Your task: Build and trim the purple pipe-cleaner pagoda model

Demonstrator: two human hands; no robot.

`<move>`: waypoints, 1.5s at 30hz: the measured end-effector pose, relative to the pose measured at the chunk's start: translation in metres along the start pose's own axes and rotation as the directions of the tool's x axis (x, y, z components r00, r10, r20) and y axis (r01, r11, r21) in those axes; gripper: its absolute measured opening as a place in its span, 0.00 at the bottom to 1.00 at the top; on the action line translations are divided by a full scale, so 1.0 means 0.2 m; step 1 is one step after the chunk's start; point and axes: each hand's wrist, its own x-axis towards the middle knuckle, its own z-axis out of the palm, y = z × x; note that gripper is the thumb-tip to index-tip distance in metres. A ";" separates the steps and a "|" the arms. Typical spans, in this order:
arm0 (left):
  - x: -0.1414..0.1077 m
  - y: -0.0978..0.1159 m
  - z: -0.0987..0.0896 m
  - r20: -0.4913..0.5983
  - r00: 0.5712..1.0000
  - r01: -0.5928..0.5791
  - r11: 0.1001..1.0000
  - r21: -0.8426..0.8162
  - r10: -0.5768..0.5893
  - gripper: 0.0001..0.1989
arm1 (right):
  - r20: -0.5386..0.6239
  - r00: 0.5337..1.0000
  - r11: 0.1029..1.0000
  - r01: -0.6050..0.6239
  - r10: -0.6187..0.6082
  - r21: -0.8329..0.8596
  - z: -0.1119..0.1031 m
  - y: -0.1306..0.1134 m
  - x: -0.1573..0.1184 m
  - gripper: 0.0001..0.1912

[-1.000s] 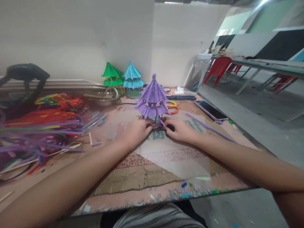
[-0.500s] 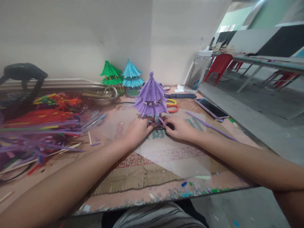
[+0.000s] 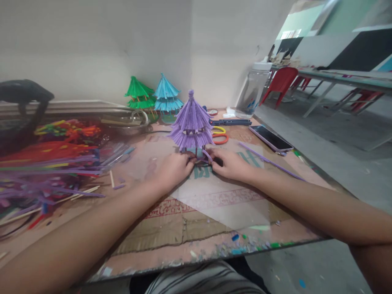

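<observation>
In front of me a purple two-tiered pagoda model [image 3: 192, 122], covered in fuzzy pipe cleaners, stands upright on the table. My left hand [image 3: 179, 168] is closed at the left of its base, fingers pinching the base's lower edge. At the right of the base my right hand [image 3: 226, 162] pinches a short purple pipe cleaner [image 3: 207, 155], which slants up between the fingers and the model's posts. Both sets of fingertips are partly hidden. A long purple pipe cleaner [image 3: 269, 161] lies to the right of my right hand.
Behind stand a green pagoda model [image 3: 139, 94] and a blue one [image 3: 167, 94]. Scissors [image 3: 221, 139], a glue gun-like dark tool [image 3: 231, 122], a phone [image 3: 271, 138] and a water bottle [image 3: 254, 87] are to the right. Loose pipe cleaners [image 3: 55, 179] pile up at left.
The whole view has shifted slightly, so things sit a little further left. Both hands keep their places at the base of the purple model.
</observation>
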 end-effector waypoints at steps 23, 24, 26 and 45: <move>0.03 -0.01 -0.02 0.050 0.999 0.003 0.996 0.087 -0.008 0.17 | -0.047 0.988 0.957 -0.131 0.148 0.259 0.02 0.04 0.02 0.03; 0.03 -0.01 -0.02 0.050 0.999 -0.002 0.996 0.088 -0.003 0.16 | -0.047 0.988 0.952 -0.132 0.150 0.275 0.02 0.04 0.03 0.03; 0.03 -0.01 -0.01 0.046 0.999 -0.002 0.995 0.098 -0.003 0.16 | -0.047 0.988 0.949 -0.130 0.149 0.288 0.03 0.05 0.03 0.03; 0.00 -0.23 -0.04 0.041 0.991 -0.122 0.990 -0.065 0.124 0.13 | -0.091 0.996 0.996 -0.005 0.013 0.088 0.10 -0.05 0.08 0.04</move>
